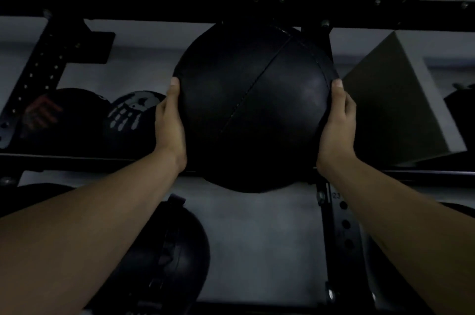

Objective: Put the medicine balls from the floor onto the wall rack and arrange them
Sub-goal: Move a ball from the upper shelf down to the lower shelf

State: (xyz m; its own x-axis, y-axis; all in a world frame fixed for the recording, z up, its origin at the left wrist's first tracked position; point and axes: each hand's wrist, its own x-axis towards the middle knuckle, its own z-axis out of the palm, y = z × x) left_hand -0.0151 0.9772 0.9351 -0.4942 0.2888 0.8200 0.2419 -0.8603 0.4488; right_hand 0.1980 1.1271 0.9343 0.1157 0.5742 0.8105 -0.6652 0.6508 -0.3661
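A large black medicine ball with stitched seams fills the middle of the head view. My left hand presses on its left side and my right hand on its right side, so both hold it between them. The ball is at the level of a black rack shelf rail, just under an upper rail. Whether it rests on the rail or hangs in my hands I cannot tell. To its left on the same shelf sit two more black balls, one with a white handprint and one with a reddish print.
A grey box stands on the shelf right of the held ball. Another black ball with a strap lies on a lower level at bottom left. A perforated black upright runs down at the lower right. The wall behind is pale grey.
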